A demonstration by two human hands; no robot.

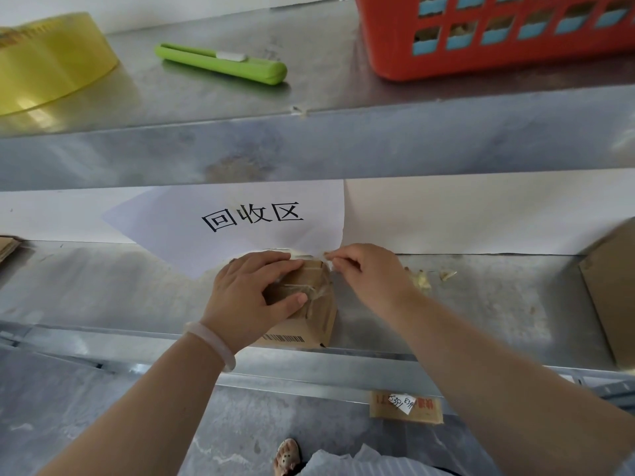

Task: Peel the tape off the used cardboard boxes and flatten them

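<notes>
A small brown cardboard box (pixel 318 317) with a barcode on its near side stands on the lower metal shelf (pixel 137 290). My left hand (pixel 254 297) lies over its top and left side and grips it, thumb pressed on the near face. My right hand (pixel 364 266) pinches a strip of clear tape (pixel 326 261) at the box's far right top corner. More wrinkled clear tape crosses the box's top. A pale bangle sits on my left wrist.
The upper shelf holds a yellow tape roll (pixel 44 60), a green utility knife (pixel 223 63) and an orange basket (pixel 498 32). A paper sign (pixel 254 218) hangs behind the box. Another cardboard box (pixel 611 290) stands at right, tape scraps (pixel 426 278) beside it, flat cardboard (pixel 8 247) far left.
</notes>
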